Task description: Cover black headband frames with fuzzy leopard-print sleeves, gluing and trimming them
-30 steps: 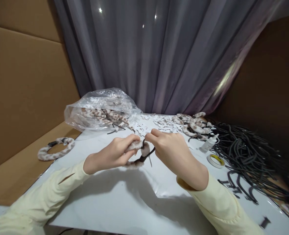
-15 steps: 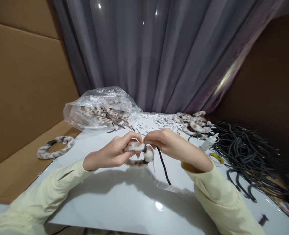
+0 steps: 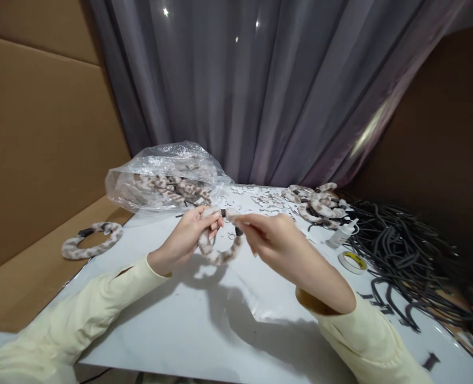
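A fluffy white-and-brown spotted ring (image 3: 222, 258) hangs upright between my hands above the white table. My left hand (image 3: 184, 234) is closed on its upper left side, thumb and fingers pinching beside a black band. My right hand (image 3: 274, 237) pinches the upper right part of the ring, close to a second black section; its fingertips partly hide what they hold. A similar fluffy ring (image 3: 94, 250) lies at the left edge of the table, partly over the cardboard.
A clear plastic bag (image 3: 168, 154) of spotted plush pieces stands at the back left. At right are a pile of fluffy rings (image 3: 320, 205), a small white bottle (image 3: 340, 234), a tape roll (image 3: 352, 262) and heaped black cords (image 3: 400, 240). Small scraps litter the table's back.
The ring has been turned and raised, so its round opening faces me. The black cord that hung by my right hand no longer shows. My left hand has shifted left.
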Demonstrator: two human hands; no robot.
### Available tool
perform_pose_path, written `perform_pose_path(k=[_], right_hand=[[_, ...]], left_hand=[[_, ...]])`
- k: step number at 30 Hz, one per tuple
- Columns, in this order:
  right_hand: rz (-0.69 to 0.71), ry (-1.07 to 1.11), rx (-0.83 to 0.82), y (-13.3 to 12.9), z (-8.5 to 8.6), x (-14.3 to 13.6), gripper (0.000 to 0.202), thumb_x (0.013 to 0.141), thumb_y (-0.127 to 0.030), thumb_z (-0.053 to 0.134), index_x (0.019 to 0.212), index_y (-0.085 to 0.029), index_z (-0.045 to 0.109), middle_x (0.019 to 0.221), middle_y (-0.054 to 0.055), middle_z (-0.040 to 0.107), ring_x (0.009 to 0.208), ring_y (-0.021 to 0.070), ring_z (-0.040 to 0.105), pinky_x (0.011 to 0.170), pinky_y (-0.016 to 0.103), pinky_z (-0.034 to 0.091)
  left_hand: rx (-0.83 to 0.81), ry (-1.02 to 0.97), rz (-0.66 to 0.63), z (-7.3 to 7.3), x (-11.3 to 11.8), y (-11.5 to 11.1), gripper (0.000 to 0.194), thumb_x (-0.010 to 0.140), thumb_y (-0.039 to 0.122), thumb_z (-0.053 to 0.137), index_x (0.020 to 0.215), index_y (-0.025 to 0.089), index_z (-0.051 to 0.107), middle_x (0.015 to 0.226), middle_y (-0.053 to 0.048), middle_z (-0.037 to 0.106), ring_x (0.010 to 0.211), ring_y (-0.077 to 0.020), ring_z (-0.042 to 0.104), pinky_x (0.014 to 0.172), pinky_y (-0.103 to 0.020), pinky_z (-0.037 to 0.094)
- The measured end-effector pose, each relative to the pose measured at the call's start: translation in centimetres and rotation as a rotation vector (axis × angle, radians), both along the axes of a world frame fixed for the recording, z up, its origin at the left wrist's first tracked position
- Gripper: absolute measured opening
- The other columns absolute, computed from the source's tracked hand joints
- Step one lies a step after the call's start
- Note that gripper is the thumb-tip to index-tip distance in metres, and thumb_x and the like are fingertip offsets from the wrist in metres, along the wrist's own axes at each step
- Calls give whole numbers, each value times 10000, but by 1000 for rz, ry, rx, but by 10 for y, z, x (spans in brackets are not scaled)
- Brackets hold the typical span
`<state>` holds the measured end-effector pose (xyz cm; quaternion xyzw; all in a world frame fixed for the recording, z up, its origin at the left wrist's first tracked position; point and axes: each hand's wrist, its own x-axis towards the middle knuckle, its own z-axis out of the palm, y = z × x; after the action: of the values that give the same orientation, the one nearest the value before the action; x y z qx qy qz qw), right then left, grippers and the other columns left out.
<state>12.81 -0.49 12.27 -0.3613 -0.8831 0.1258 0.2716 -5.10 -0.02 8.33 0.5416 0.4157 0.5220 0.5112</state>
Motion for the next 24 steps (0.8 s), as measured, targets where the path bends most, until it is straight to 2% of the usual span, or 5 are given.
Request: perform_pose_path(k=[5,10,18,22,24], right_hand=[[76,10,-305,12,-28,-21,224,899,-155,338,711,-172,459,456,-42,456,438,87,475,482,194,325],[68,210,-576,25,-45,-39,232,878,-122,327,689,-171,453,400,-60,437,355,67,459,434,167,355],[70,272,-440,20,-25,-27,277,853,-96,349,607,-168,454,421,-59,468,353,49,427,437,162,350],[73,244,-395,19,-19,-20,260,852,-112,371,625,-164,486,433,-60,474,375,56,436,450,168,350],[64,209,-391,17,-17,-19,260,846,-104,382,616,-162,489,428,-57,472,399,63,453,462,173,346]], left_hand=[[-215,-280,-79,2,-2,3,178,762,135,572,590,110,532,612,23,431,489,-30,378,494,-111,380],[-127,-216,-81,5,1,-5,175,793,185,560,634,119,531,627,16,452,502,-39,397,476,-112,376],[137,70,-28,8,-3,-4,214,823,345,573,909,172,480,650,22,555,502,-80,448,432,-169,394],[245,247,-14,10,-5,-7,200,852,357,528,866,159,506,711,-1,585,531,-81,471,465,-175,413],[356,370,70,6,-6,-9,167,863,327,511,882,161,508,693,9,590,492,-69,444,451,-167,382]])
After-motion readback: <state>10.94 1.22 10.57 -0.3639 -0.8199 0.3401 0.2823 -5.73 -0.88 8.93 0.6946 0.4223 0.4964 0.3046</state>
